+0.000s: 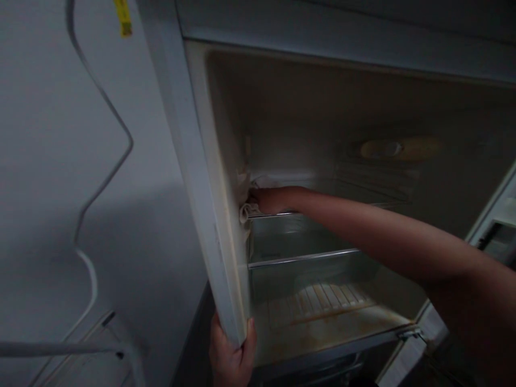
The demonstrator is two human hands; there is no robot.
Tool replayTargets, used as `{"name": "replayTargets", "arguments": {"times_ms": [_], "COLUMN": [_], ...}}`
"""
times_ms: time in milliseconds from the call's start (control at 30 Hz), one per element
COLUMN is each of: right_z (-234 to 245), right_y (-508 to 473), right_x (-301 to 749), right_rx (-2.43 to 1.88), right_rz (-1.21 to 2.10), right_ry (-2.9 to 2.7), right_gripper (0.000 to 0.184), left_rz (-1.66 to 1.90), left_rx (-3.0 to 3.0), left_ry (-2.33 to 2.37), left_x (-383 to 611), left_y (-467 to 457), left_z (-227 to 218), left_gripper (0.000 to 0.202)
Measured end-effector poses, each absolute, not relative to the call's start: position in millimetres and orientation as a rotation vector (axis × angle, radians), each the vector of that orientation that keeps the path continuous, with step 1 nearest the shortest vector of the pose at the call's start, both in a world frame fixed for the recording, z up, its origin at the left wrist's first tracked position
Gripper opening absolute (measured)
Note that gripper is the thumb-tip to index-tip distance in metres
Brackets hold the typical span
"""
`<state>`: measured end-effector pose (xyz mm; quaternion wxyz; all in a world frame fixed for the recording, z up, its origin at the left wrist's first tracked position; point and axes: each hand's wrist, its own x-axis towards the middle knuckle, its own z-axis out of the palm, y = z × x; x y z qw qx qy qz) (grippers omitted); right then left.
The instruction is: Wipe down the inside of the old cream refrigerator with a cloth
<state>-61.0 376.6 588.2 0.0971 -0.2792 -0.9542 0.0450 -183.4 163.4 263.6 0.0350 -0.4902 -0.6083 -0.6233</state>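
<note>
A: Where's the cloth (245,213)?
B: Inside the open fridge (189,140), bunched against the inner left wall, beside the left end of the upper shelf (282,214).
A: And the hands?
B: The right hand (271,200) has its fingers curled into the cloth, that arm reaching in from the right. The left hand (231,357) is wrapped around the lower part of the fridge's left edge, thumb on the inner side.
A: What else is in there?
B: A second shelf (302,259) below, a yellowish lamp cover (399,148) towards the right, and brownish stains (322,317) on the fridge floor.
</note>
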Motion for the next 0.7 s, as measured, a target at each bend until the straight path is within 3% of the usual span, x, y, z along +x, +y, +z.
{"name": "replayTargets", "arguments": {"times_ms": [167, 400, 567, 700], "right_z": [590.5, 570.9, 547.3, 538.6], "right_y": [358.0, 329.7, 328.9, 328.0], "right_x": [-52.4, 69.3, 141.0, 124.6], "right_rx": [-0.742, -1.015, -1.206, -1.237], "right_rz": [0.069, -0.033, -0.264, -0.583], "right_ry": [-2.965, -2.692, -2.484, -2.441], "right_gripper": [0.042, 0.064, 0.068, 0.064], "left_rz": [-1.899, -1.977, -2.022, -1.968], "left_rx": [-1.494, -1.474, -1.511, -1.496], "left_ry": [-1.902, -1.904, -1.887, -1.899], "left_x": [-182.9, -178.1, -177.2, -176.2], "left_y": [162.5, 160.4, 161.1, 161.0], "left_z": [266.0, 267.6, 268.7, 273.1], "left_gripper": [0.062, 0.064, 0.061, 0.063]}}
